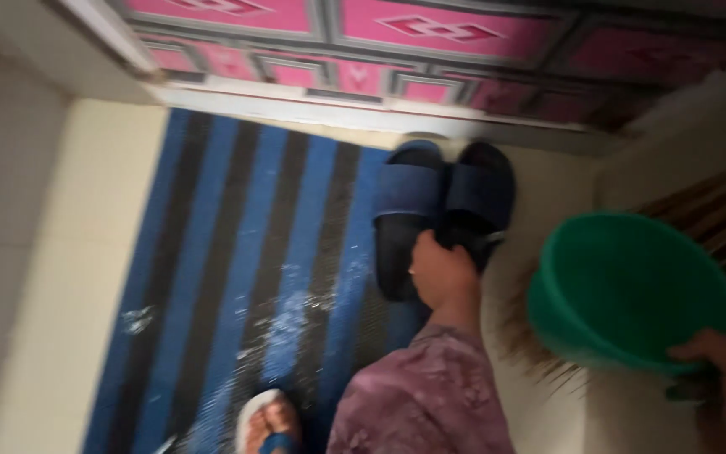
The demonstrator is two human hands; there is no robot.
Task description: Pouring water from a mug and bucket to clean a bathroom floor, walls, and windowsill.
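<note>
Beside striped blue-black floor mat [237, 252]: left hand [443, 273] gripping dark blue slide sandals [443, 206]; right hand [720, 353] clamped on green plastic basin [632, 286].

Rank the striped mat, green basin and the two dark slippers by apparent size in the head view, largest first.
1. Striped mat.
2. Green basin, though it sits nearer the camera, which inflates it.
3. Two dark slippers: alike, not ranked apart.

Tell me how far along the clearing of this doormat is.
Done: nothing shows as finished; white dust lies on the blue and black striped mat. In hand: the left hand grips the pair of dark slippers at the mat's far corner, and the right hand holds the green basin by its rim. Left: slippers not yet lifted clear, mat still dusty.
</note>
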